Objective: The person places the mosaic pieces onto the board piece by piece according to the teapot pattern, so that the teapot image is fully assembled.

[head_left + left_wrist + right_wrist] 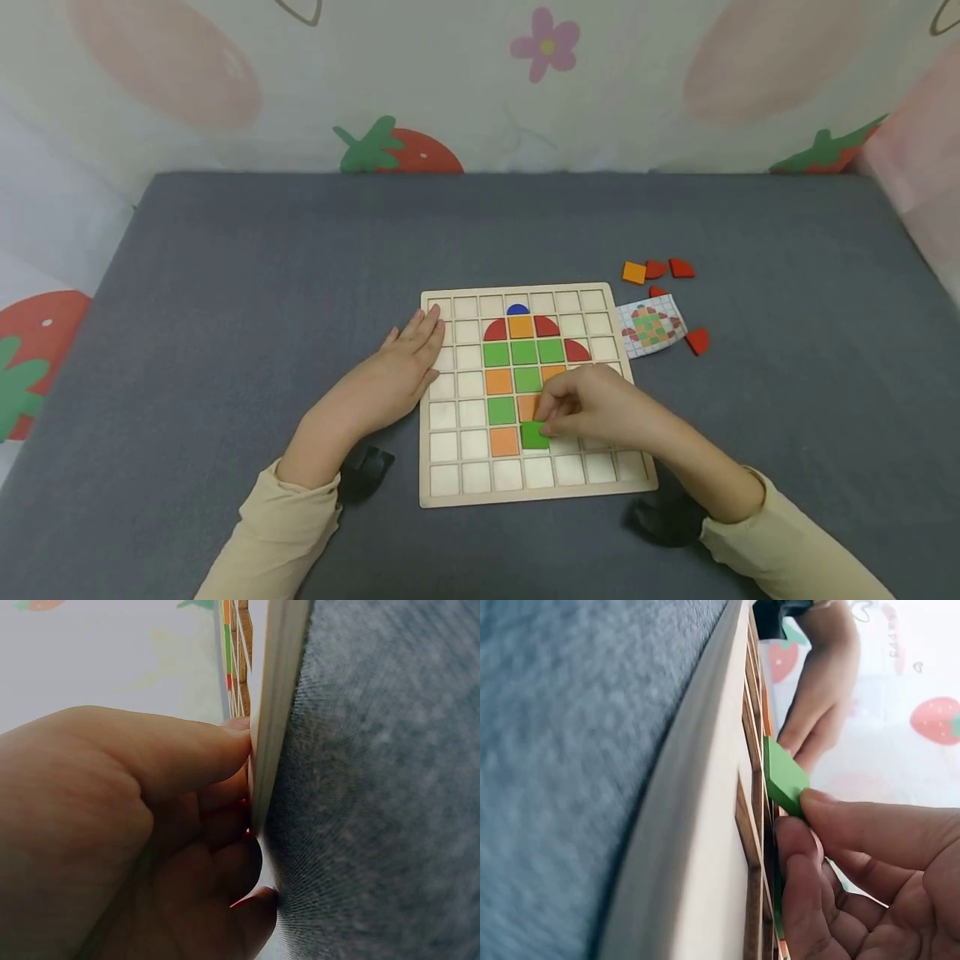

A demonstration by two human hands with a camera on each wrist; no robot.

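A wooden grid board (457,498) lies on the dark grey table, partly filled with green, orange, red and blue pieces. My right hand (603,406) pinches a green square tile (535,435) between thumb and finger, over a lower cell beside an orange tile (504,442). In the right wrist view the green tile (784,776) is tilted, its lower corner at the fingertips. With fingers extended, my left hand (397,362) rests on the board's left edge. The left wrist view shows its thumb (202,750) touching the board's side (277,697). My right hand hides some cells.
Right of the board lies a pattern card (651,325) showing a coloured design. Around it are loose red quarter-round pieces (682,268) and an orange square (633,272). Black wrist straps (365,473) show at both wrists. A strawberry-print cloth (465,92) hangs behind the table.
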